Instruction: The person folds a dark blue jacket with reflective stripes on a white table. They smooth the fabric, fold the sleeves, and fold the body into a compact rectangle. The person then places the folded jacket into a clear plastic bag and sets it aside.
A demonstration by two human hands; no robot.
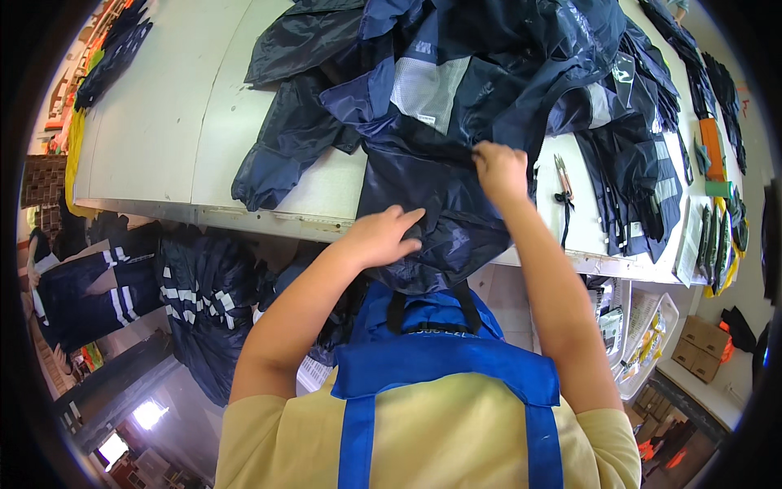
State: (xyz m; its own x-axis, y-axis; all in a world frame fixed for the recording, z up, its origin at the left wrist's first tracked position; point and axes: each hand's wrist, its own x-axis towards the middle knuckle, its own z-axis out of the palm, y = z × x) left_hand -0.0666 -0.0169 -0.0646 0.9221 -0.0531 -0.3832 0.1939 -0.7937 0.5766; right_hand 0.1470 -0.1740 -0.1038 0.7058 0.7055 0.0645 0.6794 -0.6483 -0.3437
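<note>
A dark navy jacket of shiny fabric (432, 175) lies spread over the white table and hangs over its front edge against my apron. A pale mesh panel (423, 90) shows on it farther back. My left hand (381, 236) rests on the hanging part, thumb and fingers apart. Farther up and to the right, my right hand (501, 171) is closed on the jacket near its edge, fingers bent in a pinch. To the right of that hand lies a pair of thread snips (564, 178) with a black cord tied to it.
More dark garments (631, 179) with grey strips lie folded at the right. The white table's front edge (277, 222) runs across in front of me. Dark clothes with white bands (199, 285) hang below it at left. A white plastic basket (652, 334) sits under the table at right.
</note>
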